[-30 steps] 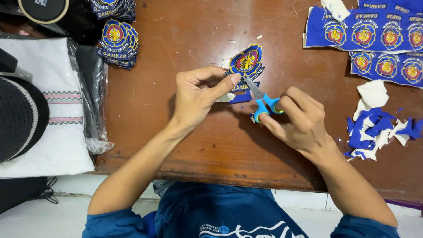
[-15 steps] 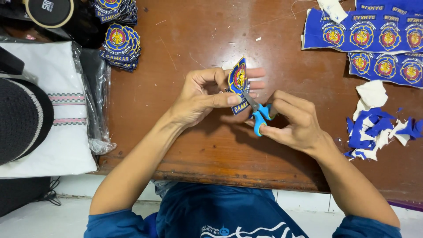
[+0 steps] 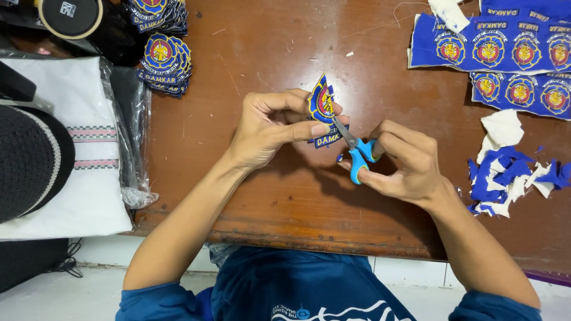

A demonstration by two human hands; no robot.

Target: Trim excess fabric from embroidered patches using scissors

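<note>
Blue-handled scissors (image 3: 358,153) gripped in right hand (image 3: 404,169) cut w/ blades right at left hand (image 3: 267,128) thumb pinching embroidered patch (image 3: 322,106): slip could nick thumb or embroidery.

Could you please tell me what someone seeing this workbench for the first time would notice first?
At the centre, above the brown wooden table, the left hand pinches a blue embroidered patch while the right hand works small blue-handled scissors at its edge. Sheets of uncut patches lie at the upper right, with a pile of blue and white offcuts below them. Stacks of trimmed patches sit at the upper left.
</note>
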